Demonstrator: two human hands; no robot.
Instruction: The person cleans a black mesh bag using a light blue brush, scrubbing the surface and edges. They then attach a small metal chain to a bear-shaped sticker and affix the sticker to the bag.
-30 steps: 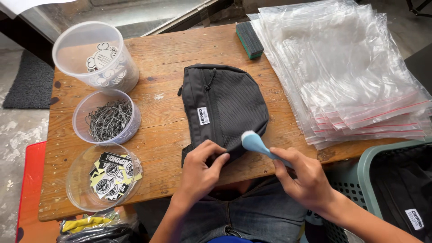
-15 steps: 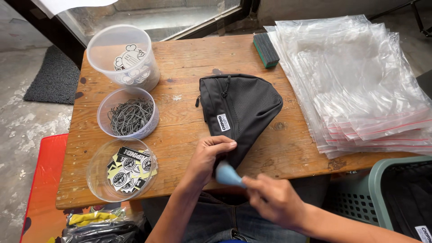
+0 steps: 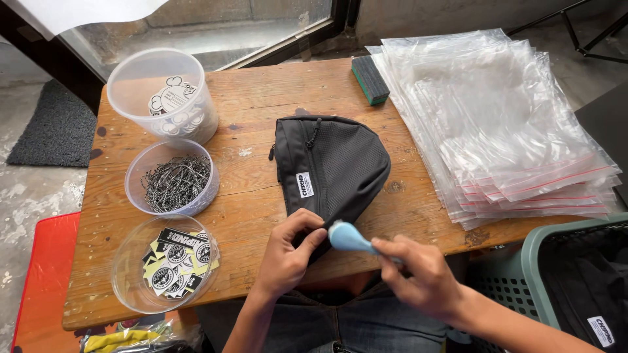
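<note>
While spanning most of the view, bears everything else: wooden table (image 3: pixel 255 85), worn and flecked with pale paint. Piled over its right end, overhanging the edge a little: stack of clear zip bags (image 3: pixel 497 117) with red seal lines. Off the near right corner, below the tabletop: green basket (image 3: pixel 533 261) with dark fabric goods inside. Flat near the middle of the table, mesh face up, white label towards the left edge, narrow end pointing at the near edge: black pouch (image 3: pixel 333 163). Lined up along the left side, far to near: tall clear tub (image 3: pixel 163 98) of round white stickers, then a shallow tub (image 3: pixel 173 178) of ball chains, then a shallow dish (image 3: pixel 165 261) of black and yellow stickers, each close beside the next. Pressed onto the pouch's near tip: left hand (image 3: pixel 284 255), fingers curled down and pinched with the thumb on the fabric, pinning it to the wood. Just to the right, over the table's near edge: right hand (image 3: pixel 425 281), fingers closed round the handle of a blue brush (image 3: pixel 347 236). Brush head blurred, lying against the pouch's near tip right beside the left fingertips. At the far edge, touching the bag stack's left side: small dark sponge block (image 3: pixel 369 80) with a green underside.
</note>
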